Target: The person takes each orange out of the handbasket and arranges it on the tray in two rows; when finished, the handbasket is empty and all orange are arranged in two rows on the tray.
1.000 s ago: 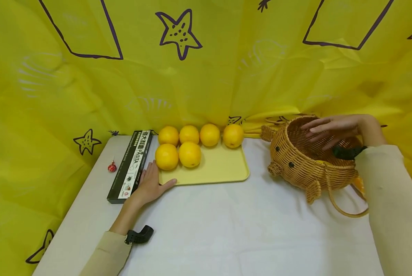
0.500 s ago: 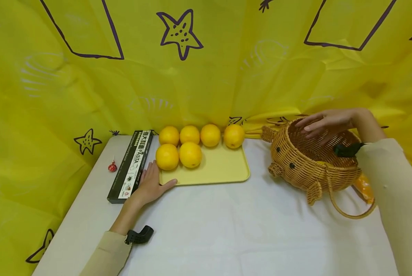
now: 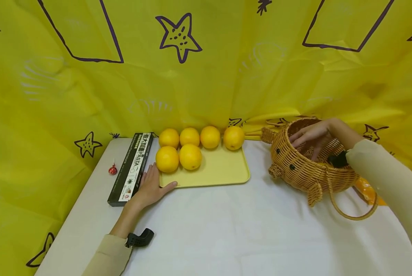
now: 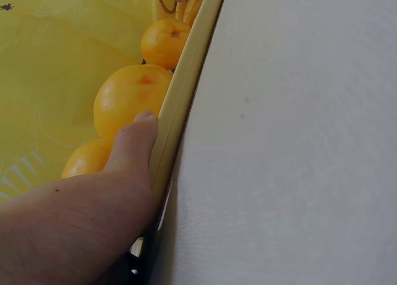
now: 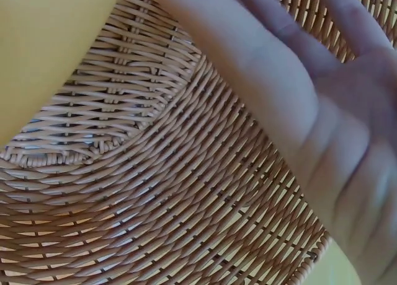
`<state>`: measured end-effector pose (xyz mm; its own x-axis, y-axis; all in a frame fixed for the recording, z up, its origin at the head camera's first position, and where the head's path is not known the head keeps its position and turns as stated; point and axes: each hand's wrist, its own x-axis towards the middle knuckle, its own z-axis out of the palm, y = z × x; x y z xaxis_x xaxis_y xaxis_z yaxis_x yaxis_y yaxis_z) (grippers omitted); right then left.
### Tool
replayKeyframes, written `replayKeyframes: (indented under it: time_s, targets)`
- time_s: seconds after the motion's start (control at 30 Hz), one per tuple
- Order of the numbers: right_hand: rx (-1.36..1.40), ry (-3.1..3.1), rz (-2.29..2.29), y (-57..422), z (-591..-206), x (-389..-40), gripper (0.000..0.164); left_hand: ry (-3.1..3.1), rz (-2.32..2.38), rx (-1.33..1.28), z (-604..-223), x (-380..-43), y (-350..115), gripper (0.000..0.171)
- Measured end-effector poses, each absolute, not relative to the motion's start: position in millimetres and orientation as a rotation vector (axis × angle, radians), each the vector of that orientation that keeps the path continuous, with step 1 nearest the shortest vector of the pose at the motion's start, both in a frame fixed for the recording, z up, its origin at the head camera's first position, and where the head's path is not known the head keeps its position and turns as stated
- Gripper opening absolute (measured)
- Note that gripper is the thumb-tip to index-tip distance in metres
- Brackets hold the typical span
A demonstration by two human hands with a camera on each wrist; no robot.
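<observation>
My left hand (image 3: 150,188) lies at the near left corner of a yellow tray (image 3: 219,165), fingers straight along its side and thumb along the front edge. Several oranges (image 3: 190,156) sit in the tray in two rows; the left wrist view shows the thumb overlapping one orange (image 4: 127,99). On the right, my right hand (image 3: 314,135) reaches down into a wicker pig-shaped basket (image 3: 297,172). In the right wrist view its fingers are extended beside the woven wall (image 5: 186,192), holding nothing. A smooth yellow thing (image 5: 49,43), only partly visible, fills that view's upper left corner.
A black and white pasta box (image 3: 130,170) lies just left of the tray, with a small red ball (image 3: 112,169) beyond it. The basket's handle (image 3: 357,218) hangs forward over the white table (image 3: 233,230). An orange packet (image 3: 366,189) shows behind the basket. Yellow cloth (image 3: 206,84) backs everything.
My right hand has dipped from above the basket's opening down into it, the forearm swinging along. My left hand stays at the tray's corner.
</observation>
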<state>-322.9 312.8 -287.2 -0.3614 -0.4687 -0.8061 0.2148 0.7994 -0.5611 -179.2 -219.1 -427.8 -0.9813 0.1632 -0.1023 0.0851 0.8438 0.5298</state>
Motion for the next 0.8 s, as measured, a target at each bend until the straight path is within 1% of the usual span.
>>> replayKeyframes:
  time_s: [0.3,0.5,0.73,0.8]
  targets:
    - [-0.265,1.772,-0.716,319.3,-288.4,-323.2,0.075,2.87,0.815,0.188,-427.8,-178.3,-220.4,0.109]
    - [-0.229,1.653,-0.691,322.5,-294.4,-323.3,0.073,2.855,0.841,0.189,-426.2,-177.8,-219.1,0.108]
    - [-0.114,1.607,-0.628,325.4,-301.9,-315.0,0.073,2.863,0.842,0.196,-424.1,-178.3,-218.0,0.108]
    - [-0.11,1.617,-0.591,324.1,-304.8,-314.3,0.069,2.862,0.839,0.195,-423.9,-178.6,-218.0,0.109]
